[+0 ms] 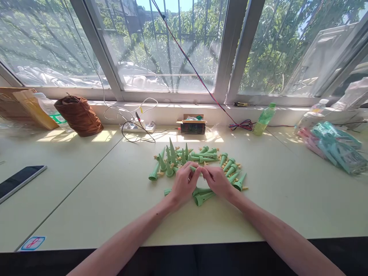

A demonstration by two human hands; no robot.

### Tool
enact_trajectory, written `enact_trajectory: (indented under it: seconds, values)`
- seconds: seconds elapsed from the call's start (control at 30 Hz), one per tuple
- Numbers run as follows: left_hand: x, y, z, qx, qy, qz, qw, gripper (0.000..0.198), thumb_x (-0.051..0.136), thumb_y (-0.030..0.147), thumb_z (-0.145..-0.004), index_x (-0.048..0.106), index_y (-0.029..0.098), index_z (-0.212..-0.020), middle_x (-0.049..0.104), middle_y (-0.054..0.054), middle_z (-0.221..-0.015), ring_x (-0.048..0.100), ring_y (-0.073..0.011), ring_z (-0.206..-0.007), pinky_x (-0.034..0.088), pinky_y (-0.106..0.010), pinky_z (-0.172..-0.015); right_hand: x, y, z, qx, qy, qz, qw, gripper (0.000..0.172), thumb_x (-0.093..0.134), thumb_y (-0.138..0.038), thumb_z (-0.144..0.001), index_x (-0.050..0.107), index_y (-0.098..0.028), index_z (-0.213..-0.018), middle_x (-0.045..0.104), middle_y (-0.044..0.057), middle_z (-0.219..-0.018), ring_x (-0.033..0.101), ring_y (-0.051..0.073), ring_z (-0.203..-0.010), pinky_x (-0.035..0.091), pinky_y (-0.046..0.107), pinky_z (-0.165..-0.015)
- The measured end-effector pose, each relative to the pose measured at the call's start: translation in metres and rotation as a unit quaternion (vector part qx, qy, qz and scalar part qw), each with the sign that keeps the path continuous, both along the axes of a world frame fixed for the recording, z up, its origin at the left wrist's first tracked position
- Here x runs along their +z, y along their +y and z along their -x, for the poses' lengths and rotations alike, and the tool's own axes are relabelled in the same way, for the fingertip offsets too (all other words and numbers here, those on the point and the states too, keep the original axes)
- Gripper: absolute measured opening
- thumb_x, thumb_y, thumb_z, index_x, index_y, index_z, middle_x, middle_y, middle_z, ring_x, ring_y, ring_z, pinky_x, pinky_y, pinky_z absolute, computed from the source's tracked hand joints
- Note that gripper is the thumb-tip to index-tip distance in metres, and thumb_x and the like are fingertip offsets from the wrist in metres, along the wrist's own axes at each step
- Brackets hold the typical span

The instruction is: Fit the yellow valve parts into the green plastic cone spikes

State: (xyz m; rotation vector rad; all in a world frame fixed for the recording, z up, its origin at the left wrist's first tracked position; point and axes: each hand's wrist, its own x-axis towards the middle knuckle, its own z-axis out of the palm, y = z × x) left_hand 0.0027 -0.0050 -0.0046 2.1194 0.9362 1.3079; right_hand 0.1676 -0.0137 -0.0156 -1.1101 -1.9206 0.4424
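Note:
My left hand [186, 178] is closed around a green plastic watering spike [193, 168], mostly covered by the fingers. Against it, the fingertips of my right hand [216, 179] are pinched together; what they grip is hidden. Around both hands lies a pile of similar hollow green spikes, many with a small tan peg at the wide end. Several stand upright behind my left hand, such as the tall spike [171, 152]. Others lie on their sides to the right, one spike [239, 184] near my right wrist. Another spike [201, 198] rests between my forearms.
Along the window side stand a brown bag [78, 115], a power strip [135, 125] with cables, a small open box [192, 126] and a green bottle [264, 119]. Plastic packets [339, 145] lie at the right. A phone [21, 180] lies at the left.

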Motion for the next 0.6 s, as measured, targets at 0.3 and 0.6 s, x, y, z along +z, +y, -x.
enact_trajectory:
  seconds: [0.3,0.6]
  values:
    - [-0.0014,-0.0017,0.0008,-0.020,0.006,-0.066,0.998,0.017,0.046,0.023,-0.099,0.062,0.018,-0.095,0.063,-0.007,-0.097,0.058,-0.0118,-0.076,0.045,-0.019,-0.053,0.0034,-0.0012,0.0032,-0.025,0.028,-0.012,0.999,0.047,0.034,-0.035,-0.103,0.032,-0.020,-0.058,0.032,-0.004,-0.051,0.028,0.010,-0.048,0.022,0.027,-0.050]
    - [0.0031,-0.0031,0.0012,-0.027,0.020,-0.083,0.996,0.015,0.052,0.024,-0.095,0.061,0.020,-0.106,0.063,-0.010,-0.111,0.061,-0.0117,-0.073,0.054,-0.023,-0.060,0.0052,-0.0019,0.0028,-0.056,0.043,0.000,0.997,0.049,0.031,-0.044,-0.104,0.042,-0.020,-0.062,0.043,-0.002,-0.053,0.034,0.012,-0.049,0.027,0.027,-0.051]
